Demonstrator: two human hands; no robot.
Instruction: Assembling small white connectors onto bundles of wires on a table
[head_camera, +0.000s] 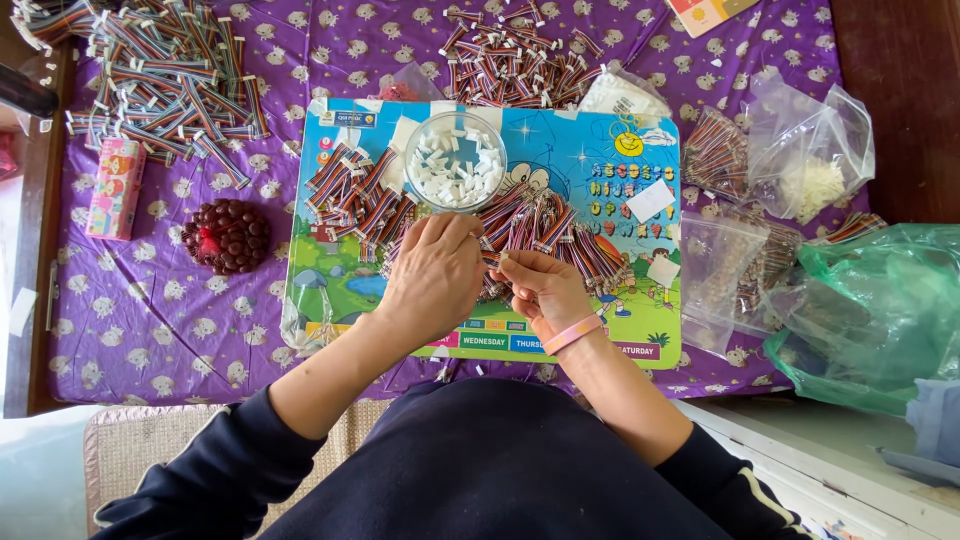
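Both hands working on striped ribbon cables over a colourful play mat.
Left hand is pinching a cable from the cable pile; right hand is gripping a small white connector, just below the bowl of white connectors on the worktop.

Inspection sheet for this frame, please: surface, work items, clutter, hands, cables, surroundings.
Surface: colourful children's board lying on a purple patterned cloth.
Work items: round clear bowl of small white connector housings; rainbow ribbon-cable pieces heaped on the board.
Clutter: further cable heaps at top left and top centre; pink box; dark beaded round object; clear plastic bags; green plastic bag.
Hands: left hand and right hand meet over the cable pieces, pinching small parts; pink wristband on the right wrist.
Cables: only the ribbon pieces.
Surroundings: dark wood edges; no other people seen.
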